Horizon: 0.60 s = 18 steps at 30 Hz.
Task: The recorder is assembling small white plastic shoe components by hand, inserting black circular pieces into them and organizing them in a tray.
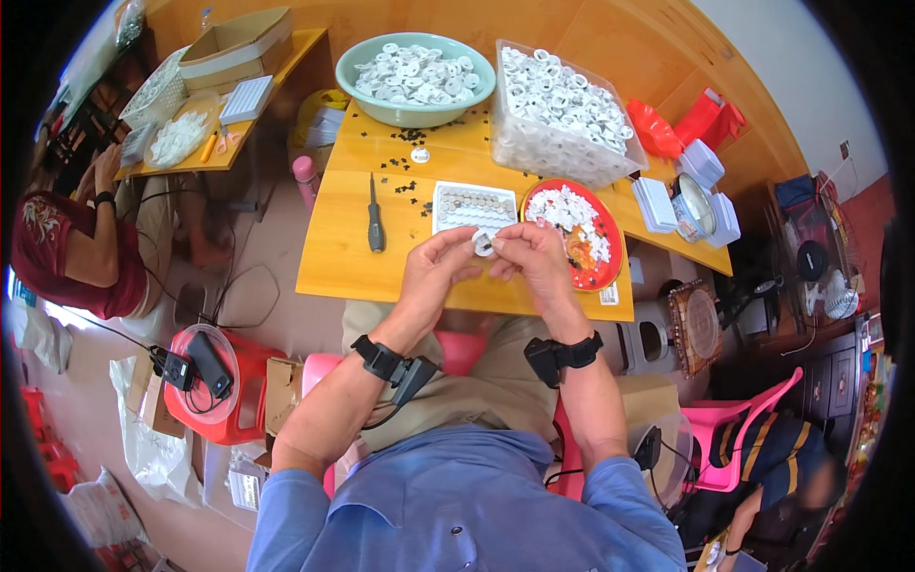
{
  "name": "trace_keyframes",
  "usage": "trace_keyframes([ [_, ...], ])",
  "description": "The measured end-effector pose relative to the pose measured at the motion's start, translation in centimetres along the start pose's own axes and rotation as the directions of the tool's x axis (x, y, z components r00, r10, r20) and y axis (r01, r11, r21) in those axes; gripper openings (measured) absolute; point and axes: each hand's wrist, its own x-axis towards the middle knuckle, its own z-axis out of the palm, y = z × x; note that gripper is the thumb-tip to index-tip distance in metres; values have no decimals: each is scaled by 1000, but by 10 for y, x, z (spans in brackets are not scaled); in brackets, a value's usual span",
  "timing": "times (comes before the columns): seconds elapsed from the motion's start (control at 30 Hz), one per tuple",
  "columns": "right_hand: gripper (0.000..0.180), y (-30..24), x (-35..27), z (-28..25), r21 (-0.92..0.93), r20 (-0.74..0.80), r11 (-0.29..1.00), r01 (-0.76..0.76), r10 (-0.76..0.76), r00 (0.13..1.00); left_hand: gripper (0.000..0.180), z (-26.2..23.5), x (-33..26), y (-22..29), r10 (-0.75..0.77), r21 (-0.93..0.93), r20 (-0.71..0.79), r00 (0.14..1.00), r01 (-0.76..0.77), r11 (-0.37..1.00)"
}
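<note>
Above the near edge of the wooden table, both my hands pinch a small white round plastic piece (483, 242). My left hand (435, 271) grips its left side, and my right hand (537, 262) has its thumb and fingers at the right side. Just beyond them sits a white tray (437, 212) with rows of small round parts. To the right, a red plate (615, 250) carries many small white parts and an orange-brown patch. A dark screwdriver (376, 224) lies to the left. Small black pieces (412, 187) are scattered around it and farther back.
A green basin (349, 88) and a clear plastic bin (562, 164), both heaped with white round pieces, stand at the back. White boxes (656, 203) and a tin (693, 212) sit at the right. A person in dark red (81, 253) sits at another table on the left.
</note>
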Motion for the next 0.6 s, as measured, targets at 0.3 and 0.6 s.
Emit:
trace_keyframes([
  [0.3, 18, 32, -20, 18, 392, -38, 914, -103, 128, 991, 34, -3, 0, -7, 59, 22, 136, 989, -62, 998],
  [0.6, 21, 15, -11, -5, -158, -54, 983, 93, -103, 993, 37, -3, -1, 0, 36, -38, 128, 991, -32, 999],
])
